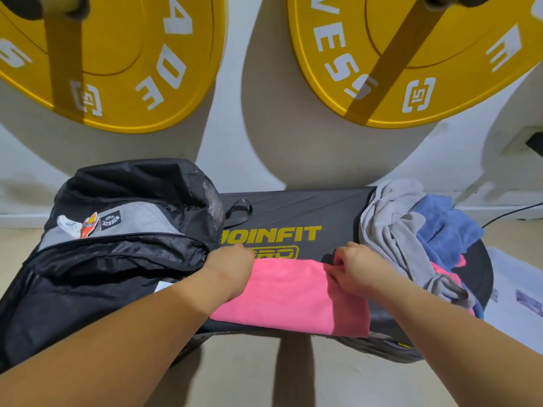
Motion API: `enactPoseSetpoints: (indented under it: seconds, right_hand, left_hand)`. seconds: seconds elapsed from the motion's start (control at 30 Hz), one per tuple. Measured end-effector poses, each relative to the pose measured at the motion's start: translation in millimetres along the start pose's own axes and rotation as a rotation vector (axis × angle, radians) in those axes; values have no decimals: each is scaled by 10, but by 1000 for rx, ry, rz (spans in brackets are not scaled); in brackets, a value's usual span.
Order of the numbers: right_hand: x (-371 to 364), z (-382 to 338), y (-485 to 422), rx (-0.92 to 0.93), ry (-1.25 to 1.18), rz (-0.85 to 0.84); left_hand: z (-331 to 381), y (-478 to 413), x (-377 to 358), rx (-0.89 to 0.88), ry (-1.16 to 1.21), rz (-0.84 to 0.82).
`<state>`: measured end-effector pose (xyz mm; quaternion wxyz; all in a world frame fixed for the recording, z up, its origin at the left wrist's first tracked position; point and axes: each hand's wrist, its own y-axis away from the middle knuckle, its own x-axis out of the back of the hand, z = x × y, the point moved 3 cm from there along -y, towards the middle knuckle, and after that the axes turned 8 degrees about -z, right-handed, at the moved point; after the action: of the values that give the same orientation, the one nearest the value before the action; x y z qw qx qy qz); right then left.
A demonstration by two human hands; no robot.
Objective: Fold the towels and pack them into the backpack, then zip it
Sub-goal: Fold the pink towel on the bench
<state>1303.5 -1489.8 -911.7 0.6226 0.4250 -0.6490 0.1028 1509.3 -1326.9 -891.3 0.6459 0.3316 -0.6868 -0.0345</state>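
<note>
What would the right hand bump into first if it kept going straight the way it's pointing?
Likely nothing but bare black bench near the yellow lettering, then the white wall. The right hand, pinching the pink towel, points away and slightly left; depth is unclear.

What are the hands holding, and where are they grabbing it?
Both hold the pink towel by its far edge: the left hand at the left corner, the right hand pinching the right corner.

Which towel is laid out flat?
The pink towel, flat on the black bench, far corners held by left hand and right hand; grey towel and blue towel lie crumpled at right.
</note>
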Motion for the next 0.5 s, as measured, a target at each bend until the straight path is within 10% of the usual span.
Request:
enactPoseSetpoints:
  seconds: [0.5]
  right_hand:
    - [59, 240, 59, -118, -432, 9]
  left_hand:
    - [-111, -974, 976, 1, 914, 378]
